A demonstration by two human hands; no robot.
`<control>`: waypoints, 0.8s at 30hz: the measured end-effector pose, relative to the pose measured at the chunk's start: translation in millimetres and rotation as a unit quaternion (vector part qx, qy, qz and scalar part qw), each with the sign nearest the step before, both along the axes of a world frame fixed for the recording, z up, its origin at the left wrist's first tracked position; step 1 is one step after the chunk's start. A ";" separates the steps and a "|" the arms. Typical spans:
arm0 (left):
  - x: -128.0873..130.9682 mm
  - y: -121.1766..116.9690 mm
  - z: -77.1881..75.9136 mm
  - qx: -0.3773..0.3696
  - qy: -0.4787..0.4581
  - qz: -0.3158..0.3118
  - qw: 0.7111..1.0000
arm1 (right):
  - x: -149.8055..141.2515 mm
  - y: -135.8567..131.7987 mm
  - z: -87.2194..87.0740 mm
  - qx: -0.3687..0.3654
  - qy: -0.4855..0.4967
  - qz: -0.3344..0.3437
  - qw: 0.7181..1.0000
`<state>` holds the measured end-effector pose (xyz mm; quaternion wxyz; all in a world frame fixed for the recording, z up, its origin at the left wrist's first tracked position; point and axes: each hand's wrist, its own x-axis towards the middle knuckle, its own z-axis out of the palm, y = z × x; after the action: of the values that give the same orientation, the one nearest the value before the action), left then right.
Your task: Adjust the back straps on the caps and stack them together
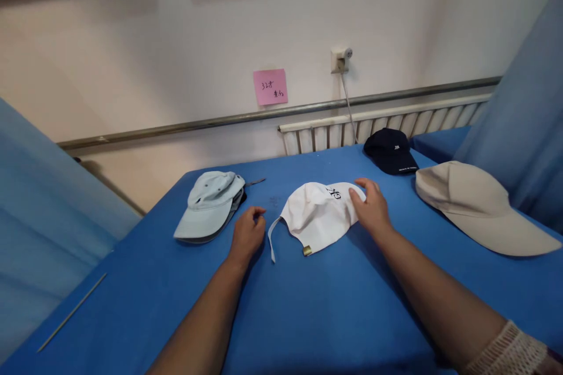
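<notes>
Beige cap (466, 196) and navy cap (389, 149) flank the white cap's (314, 217) right.

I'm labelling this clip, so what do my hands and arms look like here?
Both hands, left and right, are bare, without gloves. A cream, open-knit sleeve cuff shows on the right forearm; the left forearm is bare.

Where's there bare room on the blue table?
Largest: the near table, between the forearms, this side of the white cap. Also left, between the thin stick and left forearm.

Crowded: left hand between pale blue cap and white cap; far right, navy cap close to beige cap. Right hand is at the white brim.
</notes>
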<state>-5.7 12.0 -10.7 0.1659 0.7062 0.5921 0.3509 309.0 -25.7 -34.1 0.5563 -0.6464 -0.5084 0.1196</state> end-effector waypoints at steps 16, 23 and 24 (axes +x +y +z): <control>20.2 -11.9 6.0 -0.278 -0.637 -0.082 0.714 | -1.6 12.8 -16.5 -0.182 0.587 0.281 0.737; 21.5 -24.0 15.4 -0.239 -0.674 -0.176 0.676 | -30.6 2.1 -12.0 -0.149 0.658 0.303 0.673; 24.8 -26.8 15.3 -0.244 -0.667 -0.179 0.681 | -34.6 -0.2 -11.9 -0.151 0.661 0.312 0.665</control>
<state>19.1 -14.8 4.6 0.7433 0.3118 0.2520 0.5356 274.4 -25.9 -46.0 0.5713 -0.2767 -0.1537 0.7572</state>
